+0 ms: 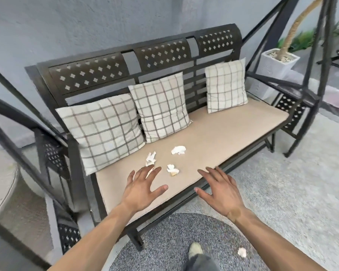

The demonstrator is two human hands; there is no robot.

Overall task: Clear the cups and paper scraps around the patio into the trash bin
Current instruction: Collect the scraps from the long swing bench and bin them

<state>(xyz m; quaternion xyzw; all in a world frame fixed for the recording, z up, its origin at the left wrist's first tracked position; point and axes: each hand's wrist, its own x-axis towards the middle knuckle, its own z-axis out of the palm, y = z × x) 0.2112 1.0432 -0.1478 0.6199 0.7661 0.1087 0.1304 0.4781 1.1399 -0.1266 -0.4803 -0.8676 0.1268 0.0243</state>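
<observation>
Three crumpled white paper scraps lie on the beige seat cushion (233,132) of a dark metal swing bench: one at the left (150,158), one in the middle near the front (172,169), one further back (178,150). A fourth paper scrap (242,252) lies on the round grey rug (164,241) by my foot. My left hand (142,187) hovers over the cushion with fingers spread, its fingertips just short of the left scrap. My right hand (218,187) is spread open over the cushion's front edge, to the right of the scraps. Both hands hold nothing.
Three checked pillows (160,106) lean against the bench back. The swing's dark frame bars (319,61) stand at both sides. A white planter (272,65) with a plant sits at the back right. No trash bin or cups are in view.
</observation>
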